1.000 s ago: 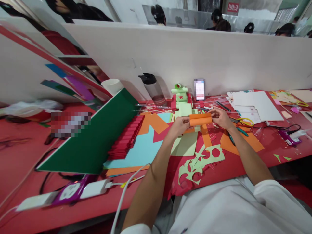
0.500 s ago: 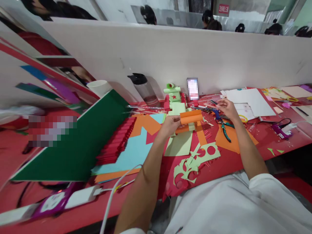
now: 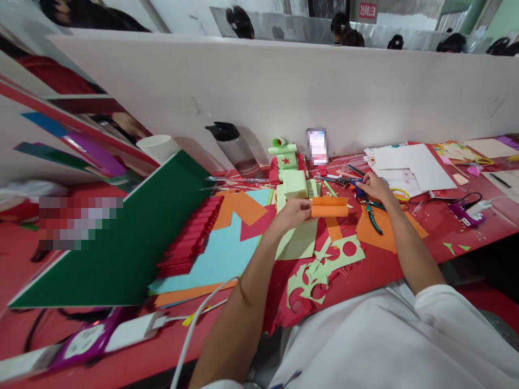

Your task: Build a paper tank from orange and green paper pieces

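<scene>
My left hand [image 3: 295, 212] is closed on the left end of a curled piece of orange paper [image 3: 329, 207], holding it above the table. My right hand [image 3: 373, 186] is lowered, its fingers bent at the handle of a blue-handled tool [image 3: 359, 190]; the fingertips partly hide that handle. Close by lie teal-handled pliers [image 3: 373, 219] and a dark stick-like tool [image 3: 356, 170]. Behind the orange paper stands a light green paper model [image 3: 292, 181] with a red star. Light green cut-out scraps [image 3: 324, 265] lie nearer to me.
Left of my arm are pleated red paper [image 3: 190, 235], blue sheets [image 3: 221, 248] and a leaning green board [image 3: 109, 243]. A bottle [image 3: 235, 148] and a phone [image 3: 317, 146] stand by the white partition [image 3: 259, 81]. A white cable [image 3: 194, 319] runs beside my left forearm.
My right hand has come down and slightly left onto the blue-handled tool. My left hand has carried the orange paper a little right and lower, away from the green model.
</scene>
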